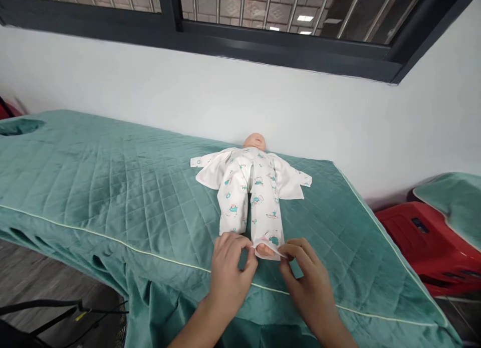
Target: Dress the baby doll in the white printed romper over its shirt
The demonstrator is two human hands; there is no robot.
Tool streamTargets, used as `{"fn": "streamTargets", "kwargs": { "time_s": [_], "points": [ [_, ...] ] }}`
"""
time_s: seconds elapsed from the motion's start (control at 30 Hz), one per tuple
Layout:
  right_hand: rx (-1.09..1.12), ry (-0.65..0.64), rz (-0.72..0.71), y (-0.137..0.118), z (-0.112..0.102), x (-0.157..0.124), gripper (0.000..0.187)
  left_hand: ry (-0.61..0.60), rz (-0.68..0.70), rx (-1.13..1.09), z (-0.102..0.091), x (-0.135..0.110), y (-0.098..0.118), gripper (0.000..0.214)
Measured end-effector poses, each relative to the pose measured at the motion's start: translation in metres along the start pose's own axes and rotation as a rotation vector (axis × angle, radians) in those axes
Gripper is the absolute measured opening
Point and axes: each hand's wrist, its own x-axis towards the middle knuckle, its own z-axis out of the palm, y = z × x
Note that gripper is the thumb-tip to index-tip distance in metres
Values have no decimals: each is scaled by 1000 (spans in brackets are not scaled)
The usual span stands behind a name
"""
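A baby doll point(255, 141) lies on its back, head toward the wall, on a green quilted bed cover. It wears a white printed shirt point(287, 175) spread open at the sides and white printed trousers point(266, 200) with teal figures. My left hand point(233, 268) pinches the inner edge of the right-hand trouser cuff. The outer edge of that same cuff is pinched between the thumb and finger of my right hand point(306, 275). Between them the doll's foot point(265, 248) shows its toes inside the cuff. The other foot is hidden.
The green bed cover point(112, 177) has a pale piped edge and hangs down at the front. A red plastic stool point(424, 237) stands at the right, beside a green cushion point(454, 202). Behind are a white wall and a dark-framed window point(263, 42). Black metal legs point(56, 305) show at lower left.
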Motion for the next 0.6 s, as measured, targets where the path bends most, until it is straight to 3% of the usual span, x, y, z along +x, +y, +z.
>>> {"fn": "streamTargets", "kwargs": {
  "time_s": [0.13, 0.23, 0.33, 0.43, 0.5, 0.6],
  "points": [
    [-26, -81, -3, 7, 13, -9, 17, 37, -29, 1, -1, -11, -11, 13],
    [-28, -68, -9, 1, 21, -6, 16, 94, -112, -28, -9, -12, -30, 19],
    [18, -98, -65, -15, 27, 12, 21, 57, -195, -43, -18, -7, -50, 25],
    [-9, -261, -111, -28, 36, 36, 30, -28, -202, -36, -21, 2, -62, 28],
    [-94, -363, -112, -30, 43, 50, 28, -41, -186, -32, -21, 7, -66, 26],
    [-250, -399, -104, -30, 53, 63, 18, -15, -194, -32, -19, 12, -68, 18]
  ]
}}
